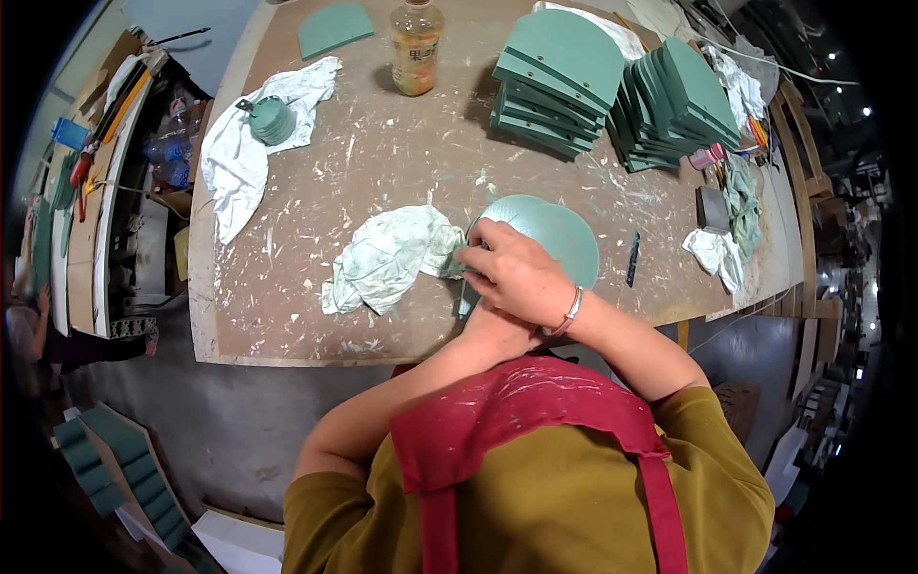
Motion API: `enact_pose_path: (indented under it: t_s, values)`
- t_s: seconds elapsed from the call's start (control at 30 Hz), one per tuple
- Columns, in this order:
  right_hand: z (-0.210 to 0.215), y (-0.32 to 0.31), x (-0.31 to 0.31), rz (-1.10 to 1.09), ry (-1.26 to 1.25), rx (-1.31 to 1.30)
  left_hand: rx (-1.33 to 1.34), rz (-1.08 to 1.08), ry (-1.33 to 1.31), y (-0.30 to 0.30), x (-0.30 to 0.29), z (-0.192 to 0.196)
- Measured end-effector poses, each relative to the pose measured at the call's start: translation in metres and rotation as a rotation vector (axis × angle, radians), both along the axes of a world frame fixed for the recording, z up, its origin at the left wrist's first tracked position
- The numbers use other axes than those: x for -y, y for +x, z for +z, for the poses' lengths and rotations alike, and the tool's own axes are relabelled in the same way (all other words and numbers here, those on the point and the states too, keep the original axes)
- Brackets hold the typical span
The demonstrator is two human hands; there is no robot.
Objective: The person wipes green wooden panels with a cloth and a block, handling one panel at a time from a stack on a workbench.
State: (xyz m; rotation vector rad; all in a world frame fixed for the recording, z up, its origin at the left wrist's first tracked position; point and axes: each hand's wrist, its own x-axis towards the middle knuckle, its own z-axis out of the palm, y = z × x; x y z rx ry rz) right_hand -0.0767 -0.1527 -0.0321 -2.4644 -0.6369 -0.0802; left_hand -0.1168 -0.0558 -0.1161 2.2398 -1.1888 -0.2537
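A pale green, glossy piece with rounded lobes (571, 234) lies at the table's front edge, close to my body. Over its left side my right hand (524, 275), with a metal bracelet at the wrist, bends its fingers down at the rim. The fingertips are curled in, and whatever they pinch is too small to make out. My left hand (499, 330) crosses beneath my right wrist against the same piece, its fingers hidden. A crumpled white cloth with greenish stains (394, 256) lies just left of my right fingertips.
Stacked green panels (564, 77) and leaning ones (674, 100) stand at the back right. A bottle (416, 53) and a single panel (335, 31) are at the back. A green container (272, 121) sits on a white cloth (234, 163). Right lies a dark pen-like tool (633, 258).
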Motion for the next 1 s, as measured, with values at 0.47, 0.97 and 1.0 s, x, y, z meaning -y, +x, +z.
enact_pose_path:
  t_s: [0.47,0.97,1.0]
  values:
    - [-0.004,0.006,0.022,-0.29,0.024,0.071,0.113,-0.049,0.123,0.014,-0.001,0.032]
    - [-0.012,0.007,0.07,-0.723,-0.016,0.011,0.306,-0.34,0.319,0.036,0.002,0.063]
    - [-0.016,0.004,0.074,-0.781,-0.017,0.027,0.325,-0.345,0.293,0.038,0.001,0.062]
